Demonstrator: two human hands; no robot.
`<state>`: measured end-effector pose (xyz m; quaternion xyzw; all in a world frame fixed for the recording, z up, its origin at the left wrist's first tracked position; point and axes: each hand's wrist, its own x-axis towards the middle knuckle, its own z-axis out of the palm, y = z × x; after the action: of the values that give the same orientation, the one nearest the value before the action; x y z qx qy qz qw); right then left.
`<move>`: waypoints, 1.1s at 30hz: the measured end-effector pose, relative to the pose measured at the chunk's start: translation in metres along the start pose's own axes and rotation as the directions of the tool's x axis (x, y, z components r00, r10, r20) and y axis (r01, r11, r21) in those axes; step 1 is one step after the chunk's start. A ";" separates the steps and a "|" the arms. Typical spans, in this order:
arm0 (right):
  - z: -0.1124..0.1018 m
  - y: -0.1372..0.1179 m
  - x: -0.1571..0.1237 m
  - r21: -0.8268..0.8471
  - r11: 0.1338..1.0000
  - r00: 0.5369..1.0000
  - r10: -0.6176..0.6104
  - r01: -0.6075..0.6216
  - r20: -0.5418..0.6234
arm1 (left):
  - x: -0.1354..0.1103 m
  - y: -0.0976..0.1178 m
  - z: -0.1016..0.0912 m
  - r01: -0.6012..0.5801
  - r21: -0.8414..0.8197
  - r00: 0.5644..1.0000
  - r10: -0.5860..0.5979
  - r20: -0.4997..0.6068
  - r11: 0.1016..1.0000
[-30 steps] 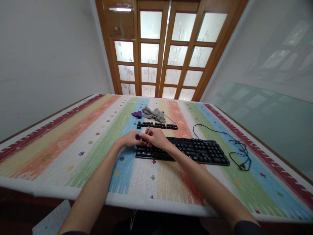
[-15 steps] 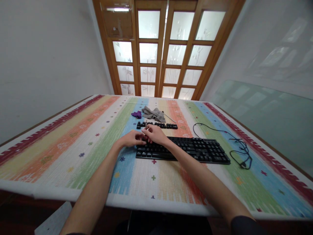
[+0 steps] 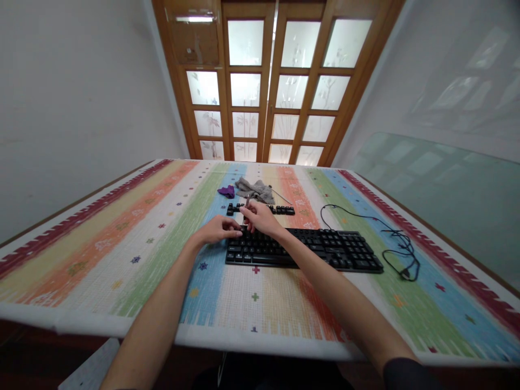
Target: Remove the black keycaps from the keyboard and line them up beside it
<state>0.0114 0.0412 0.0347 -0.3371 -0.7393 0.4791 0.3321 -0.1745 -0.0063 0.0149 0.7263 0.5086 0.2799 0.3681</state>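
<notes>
A black keyboard (image 3: 317, 249) lies on the striped tablecloth (image 3: 122, 244). My left hand (image 3: 217, 229) rests at the keyboard's far left corner, fingers curled against its edge. My right hand (image 3: 260, 216) is just beyond that corner, closed round a thin stick-like tool (image 3: 246, 203) whose tip points down at the keys. A row of loose black keycaps (image 3: 262, 208) lies behind the keyboard, right by my right hand.
A grey cloth (image 3: 255, 189) and a small purple object (image 3: 227, 190) lie farther back. The keyboard's black cable (image 3: 390, 238) coils to the right. A thin rod (image 3: 281, 196) lies beside the cloth. Wooden glass doors (image 3: 268, 81) stand behind the table.
My right hand has lifted and moved a little away from me, toward the keycap row, with the thin tool now standing up in it. My left hand stays at the keyboard's corner.
</notes>
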 end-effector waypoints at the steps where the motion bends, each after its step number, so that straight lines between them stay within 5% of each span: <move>1: -0.002 0.000 0.000 0.017 1.000 1.000 -0.006 0.006 0.000 | 0.000 0.001 0.000 -0.007 0.006 1.000 0.007 -0.018 1.000; 7: -0.009 -0.002 0.000 0.119 0.991 0.998 -0.065 0.062 0.021 | 0.000 0.003 0.000 -0.026 0.002 0.992 0.026 -0.119 1.000; 19: -0.019 -0.006 -0.010 0.205 0.966 0.974 -0.185 0.157 0.128 | 0.000 0.006 0.002 -0.125 -0.415 0.984 0.060 -0.166 0.901; 27: -0.018 0.001 -0.011 0.071 0.980 0.981 -0.188 0.185 0.037 | 0.002 0.007 0.007 -0.163 -0.202 0.955 0.103 -0.277 0.966; 33: -0.022 -0.003 -0.012 -0.005 0.985 0.984 -0.171 0.171 -0.044 | 0.004 0.003 0.002 -0.071 0.099 0.870 0.110 -0.480 0.993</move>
<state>0.0357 0.0409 0.0420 -0.2831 -0.7584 0.4407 0.3879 -0.1700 -0.0036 0.0167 0.6698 0.5606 0.4497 0.1868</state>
